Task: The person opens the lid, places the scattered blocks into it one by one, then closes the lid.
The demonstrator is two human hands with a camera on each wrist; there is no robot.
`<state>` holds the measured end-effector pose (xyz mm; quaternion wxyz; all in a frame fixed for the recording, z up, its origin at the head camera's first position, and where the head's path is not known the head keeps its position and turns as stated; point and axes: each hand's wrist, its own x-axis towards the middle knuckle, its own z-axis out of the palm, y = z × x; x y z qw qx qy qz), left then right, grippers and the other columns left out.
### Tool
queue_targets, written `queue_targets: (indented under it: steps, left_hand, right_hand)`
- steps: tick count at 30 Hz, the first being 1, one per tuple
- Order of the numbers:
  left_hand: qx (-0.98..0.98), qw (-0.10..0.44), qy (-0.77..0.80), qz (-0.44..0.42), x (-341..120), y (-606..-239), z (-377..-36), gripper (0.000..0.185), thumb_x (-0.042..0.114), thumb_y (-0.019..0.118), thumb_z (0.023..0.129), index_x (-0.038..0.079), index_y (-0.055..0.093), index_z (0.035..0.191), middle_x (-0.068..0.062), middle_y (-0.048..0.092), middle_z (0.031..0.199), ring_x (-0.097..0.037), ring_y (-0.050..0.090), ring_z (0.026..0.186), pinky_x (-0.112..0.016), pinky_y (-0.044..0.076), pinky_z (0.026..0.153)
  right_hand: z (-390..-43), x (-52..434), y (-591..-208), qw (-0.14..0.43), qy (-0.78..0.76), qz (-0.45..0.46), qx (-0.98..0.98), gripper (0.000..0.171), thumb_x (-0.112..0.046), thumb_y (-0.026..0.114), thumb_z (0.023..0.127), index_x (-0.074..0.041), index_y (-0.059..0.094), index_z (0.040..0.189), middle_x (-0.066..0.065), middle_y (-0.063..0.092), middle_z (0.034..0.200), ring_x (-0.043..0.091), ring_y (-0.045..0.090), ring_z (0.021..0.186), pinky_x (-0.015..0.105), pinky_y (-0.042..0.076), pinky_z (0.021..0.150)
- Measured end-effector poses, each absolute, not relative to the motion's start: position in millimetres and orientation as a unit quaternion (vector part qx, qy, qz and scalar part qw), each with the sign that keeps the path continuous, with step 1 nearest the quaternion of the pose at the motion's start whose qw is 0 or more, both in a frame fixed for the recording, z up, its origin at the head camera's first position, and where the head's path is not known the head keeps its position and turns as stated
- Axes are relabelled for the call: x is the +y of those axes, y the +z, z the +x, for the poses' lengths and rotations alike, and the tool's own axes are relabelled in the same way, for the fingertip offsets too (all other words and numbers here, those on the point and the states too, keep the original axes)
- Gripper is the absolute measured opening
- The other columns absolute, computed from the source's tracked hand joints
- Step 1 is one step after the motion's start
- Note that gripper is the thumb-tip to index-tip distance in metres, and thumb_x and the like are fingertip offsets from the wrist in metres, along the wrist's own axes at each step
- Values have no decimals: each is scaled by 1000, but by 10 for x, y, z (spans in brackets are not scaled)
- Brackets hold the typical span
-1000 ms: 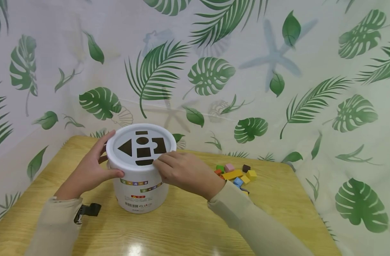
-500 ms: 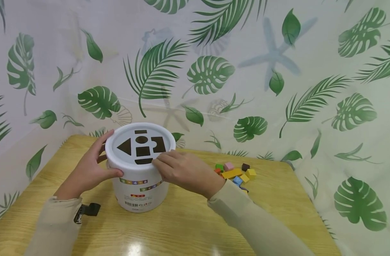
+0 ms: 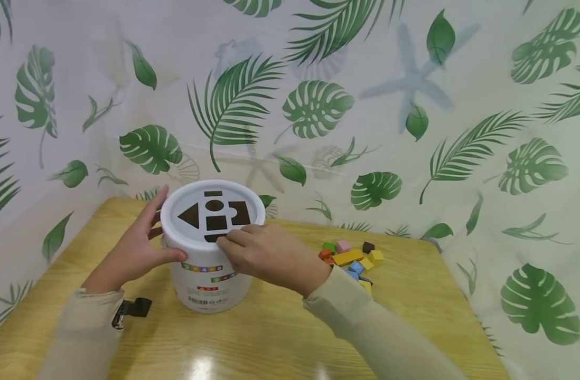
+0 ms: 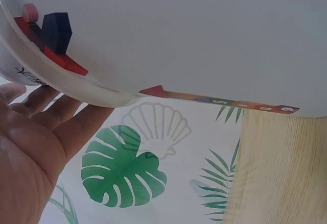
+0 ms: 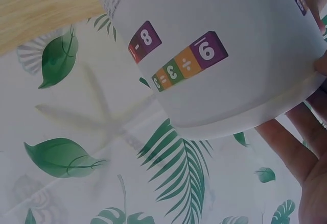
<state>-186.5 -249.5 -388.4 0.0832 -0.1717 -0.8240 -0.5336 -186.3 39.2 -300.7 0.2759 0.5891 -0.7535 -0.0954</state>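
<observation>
A white bucket is standing upright on the wooden table, toward its far left corner, with a white lid sitting on top that is pierced by dark shape cut-outs: a triangle, a circle, squares and a half-round. The left hand is cupping the bucket's left side just under the lid's rim, its fingers curling round the far side and its thumb pressing on the near side. The right hand is gripping the lid's near right edge, with fingertips lying over the rim beside the cut-outs and the rest of the hand wrapping down against the wall. The wrist views are showing the bucket's white wall with printed number blocks and both hands' fingers reaching under the rim. A small pile of coloured wooden blocks is lying on the table to the right of the bucket, near the far edge, apart from both hands. A leaf-patterned sheet is hanging behind the table.
</observation>
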Motion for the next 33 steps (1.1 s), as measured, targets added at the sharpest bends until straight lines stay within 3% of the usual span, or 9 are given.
queue_targets:
  steps: [4,17,25,33]
  left_hand:
    - [-825,83,-532,-173,-2474,-3874,-1869,132,18,95,75,37,1,166,-13,30,165,-40,37,145,-64,37,113]
    - [-831,64,-530,-156,-2481,-3852,-1858,131,23,94,77,33,-2,167,-12,27,167,-44,35,146,-67,39,110]
    - [-829,68,-531,-159,-2490,-3881,-1865,131,21,94,77,29,-1,167,-13,28,166,-42,34,146,-65,38,111]
    - [-827,66,-536,-160,-2501,-3887,-1840,129,20,93,78,29,0,167,-13,29,166,-42,33,147,-66,37,112]
  right_hand:
    - [-1871,407,-2995,273,-100,593,-751,21,-17,75,89,-10,64,104,-4,64,92,13,66,75,26,56,64]
    - [-1920,437,-2959,241,-58,600,-761,26,-17,77,90,-10,68,114,-2,71,101,12,71,86,28,59,74]
    - [-1916,411,-2967,230,-36,588,-775,19,-14,71,92,-14,71,112,-4,69,95,10,67,79,26,57,68]
    - [-1887,456,-3009,248,-20,589,-769,28,-17,75,96,-12,74,124,-1,74,111,13,73,96,27,60,78]
